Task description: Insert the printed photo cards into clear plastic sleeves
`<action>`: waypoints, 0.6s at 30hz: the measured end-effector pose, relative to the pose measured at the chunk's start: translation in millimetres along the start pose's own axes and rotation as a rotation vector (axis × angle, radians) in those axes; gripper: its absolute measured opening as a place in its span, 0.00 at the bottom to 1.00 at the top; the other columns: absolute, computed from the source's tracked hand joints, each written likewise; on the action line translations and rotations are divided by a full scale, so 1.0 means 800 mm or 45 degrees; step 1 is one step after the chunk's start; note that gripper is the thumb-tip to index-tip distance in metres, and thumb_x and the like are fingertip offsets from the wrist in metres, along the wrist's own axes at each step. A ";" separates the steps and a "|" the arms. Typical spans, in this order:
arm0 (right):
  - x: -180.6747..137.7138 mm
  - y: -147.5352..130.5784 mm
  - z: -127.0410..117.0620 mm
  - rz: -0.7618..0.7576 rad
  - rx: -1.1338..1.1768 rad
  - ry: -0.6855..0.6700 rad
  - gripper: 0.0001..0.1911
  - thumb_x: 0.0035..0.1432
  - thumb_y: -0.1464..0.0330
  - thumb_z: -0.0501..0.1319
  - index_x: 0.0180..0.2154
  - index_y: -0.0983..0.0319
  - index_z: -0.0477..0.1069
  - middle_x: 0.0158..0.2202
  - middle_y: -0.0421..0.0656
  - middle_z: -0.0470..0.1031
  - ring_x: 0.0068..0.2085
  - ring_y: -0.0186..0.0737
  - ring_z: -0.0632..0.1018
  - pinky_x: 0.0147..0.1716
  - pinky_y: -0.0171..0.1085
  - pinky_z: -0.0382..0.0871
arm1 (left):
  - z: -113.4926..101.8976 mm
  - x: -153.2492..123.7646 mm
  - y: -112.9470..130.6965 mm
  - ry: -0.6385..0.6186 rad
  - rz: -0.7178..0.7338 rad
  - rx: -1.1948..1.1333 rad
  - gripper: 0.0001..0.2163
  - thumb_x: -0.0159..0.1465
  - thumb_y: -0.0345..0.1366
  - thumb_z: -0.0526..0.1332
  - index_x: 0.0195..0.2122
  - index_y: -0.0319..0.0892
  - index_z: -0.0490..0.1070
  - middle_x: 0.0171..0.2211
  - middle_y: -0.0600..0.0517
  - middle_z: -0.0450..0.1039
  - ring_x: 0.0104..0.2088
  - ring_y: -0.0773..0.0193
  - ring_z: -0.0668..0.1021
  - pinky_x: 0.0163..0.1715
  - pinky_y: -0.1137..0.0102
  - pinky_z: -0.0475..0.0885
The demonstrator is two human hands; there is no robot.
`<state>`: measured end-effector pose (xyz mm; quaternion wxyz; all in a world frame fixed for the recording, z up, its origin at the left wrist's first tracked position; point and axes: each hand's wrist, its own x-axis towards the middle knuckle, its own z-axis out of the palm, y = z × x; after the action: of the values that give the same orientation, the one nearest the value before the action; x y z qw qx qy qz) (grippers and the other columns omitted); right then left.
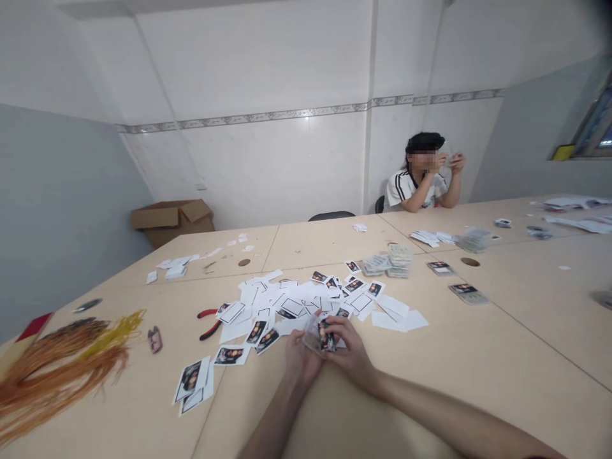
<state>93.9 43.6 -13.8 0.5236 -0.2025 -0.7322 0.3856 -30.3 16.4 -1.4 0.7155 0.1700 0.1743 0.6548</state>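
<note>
My left hand (pixel 302 362) is closed around the edge of a small transparent plastic piece (pixel 312 336), perhaps a sleeve or case; blur hides its exact kind. Against it is a dark printed card (pixel 327 338), with the fingers of my right hand (pixel 352 354) closed on it. Both hands meet low over the table, just in front of a loose heap of white paper cards (pixel 291 299). Some cards in the heap carry dark pictures, others only a black outline. A few printed cards (pixel 231 354) lie left of my hands.
Red-handled pliers (pixel 209 324) lie left of the heap, near a pink cutter-like tool (pixel 155 340) and orange cord bundles (pixel 62 370). Transparent stacks (pixel 400 260) stand beyond the cards. A person (pixel 423 175) sits across the table, both hands raised. A cardboard box (pixel 174 220) is behind.
</note>
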 end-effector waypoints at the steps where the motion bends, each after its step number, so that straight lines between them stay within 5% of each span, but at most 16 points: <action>1: 0.001 0.000 0.000 0.017 0.012 0.009 0.14 0.43 0.72 0.62 0.36 0.57 0.66 0.43 0.45 0.62 0.47 0.43 0.65 0.40 0.38 0.64 | 0.001 0.000 0.000 -0.018 -0.015 -0.008 0.22 0.50 0.32 0.51 0.48 0.37 0.62 0.39 0.44 0.70 0.38 0.57 0.72 0.42 0.58 0.62; 7: 0.002 0.005 0.001 -0.002 0.073 0.063 0.13 0.42 0.72 0.63 0.34 0.57 0.67 0.42 0.44 0.63 0.47 0.43 0.65 0.45 0.41 0.60 | 0.009 -0.002 -0.009 -0.058 -0.108 0.019 0.18 0.50 0.30 0.50 0.43 0.37 0.65 0.41 0.45 0.68 0.42 0.55 0.70 0.40 0.60 0.64; 14: 0.001 0.007 -0.001 -0.021 0.091 0.050 0.11 0.40 0.71 0.64 0.30 0.57 0.67 0.40 0.44 0.63 0.44 0.42 0.67 0.44 0.42 0.61 | 0.015 -0.004 -0.015 0.004 -0.137 0.036 0.08 0.51 0.28 0.52 0.29 0.35 0.69 0.28 0.49 0.71 0.33 0.64 0.73 0.37 0.69 0.67; 18: 0.000 0.004 -0.001 -0.016 0.044 0.037 0.11 0.41 0.72 0.63 0.31 0.57 0.68 0.41 0.44 0.63 0.45 0.42 0.66 0.44 0.42 0.61 | 0.012 -0.003 -0.015 0.028 -0.138 0.041 0.08 0.51 0.29 0.52 0.29 0.36 0.69 0.29 0.48 0.71 0.34 0.61 0.73 0.39 0.66 0.66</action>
<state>94.3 46.2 -15.9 0.5399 -0.1944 -0.7191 0.3919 -15.1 12.7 1.5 0.7450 0.1647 0.2016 0.6141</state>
